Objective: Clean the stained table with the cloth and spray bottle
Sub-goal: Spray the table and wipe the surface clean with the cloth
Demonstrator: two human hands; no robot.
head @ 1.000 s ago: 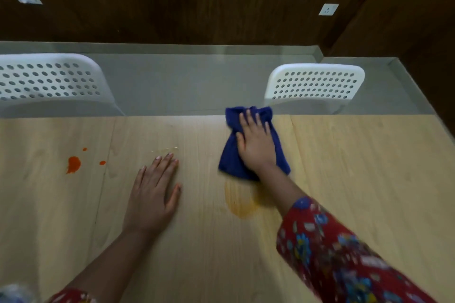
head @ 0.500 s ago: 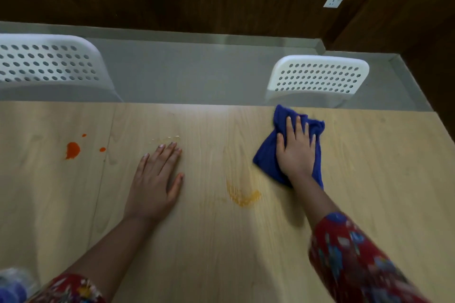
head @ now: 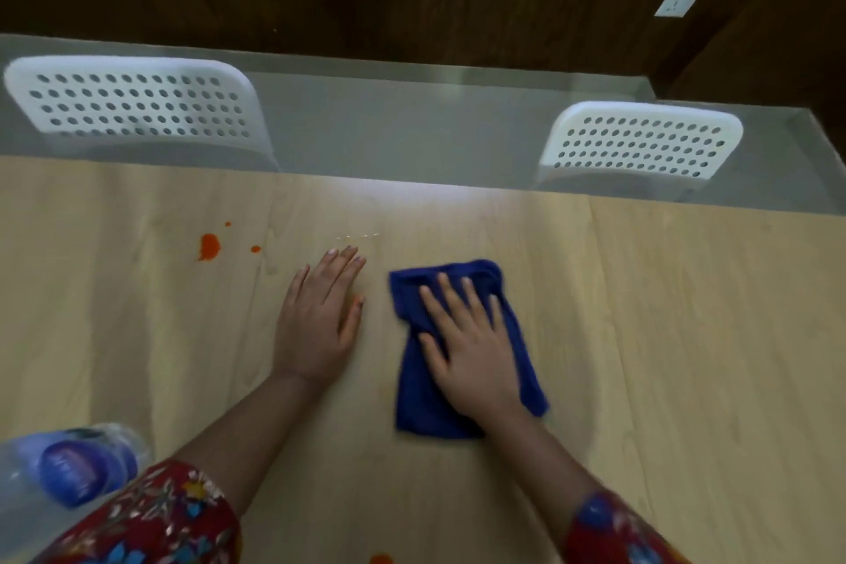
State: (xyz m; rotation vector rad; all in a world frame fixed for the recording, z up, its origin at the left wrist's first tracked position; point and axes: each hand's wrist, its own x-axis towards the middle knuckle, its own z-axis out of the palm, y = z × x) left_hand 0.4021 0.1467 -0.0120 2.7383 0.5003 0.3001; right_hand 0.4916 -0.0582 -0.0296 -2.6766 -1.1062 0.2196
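Note:
A dark blue cloth [head: 517, 325] lies folded on the light wooden table [head: 686, 334]. My right hand [head: 471, 343] presses flat on it with straight, spread fingers. Just to its left my left hand [head: 320, 316] rests palm down on the bare wood. Red-orange stain spots [head: 208, 246] sit further left on the table, and another orange spot [head: 380, 559] shows at the bottom edge. A clear bottle with a purple label [head: 68, 467] is at the lower left corner, partly hidden by my sleeve.
Two white perforated chairs, one at the left [head: 132, 105] and one at the right [head: 641, 147], stand behind the table's far edge. A grey floor and dark wooden wall lie beyond. The table stretches wide to the right of the cloth.
My right hand has slid the cloth from the far right back toward me and left, over the spot where the yellow-orange smear was. The smear is no longer visible. My left hand stayed put.

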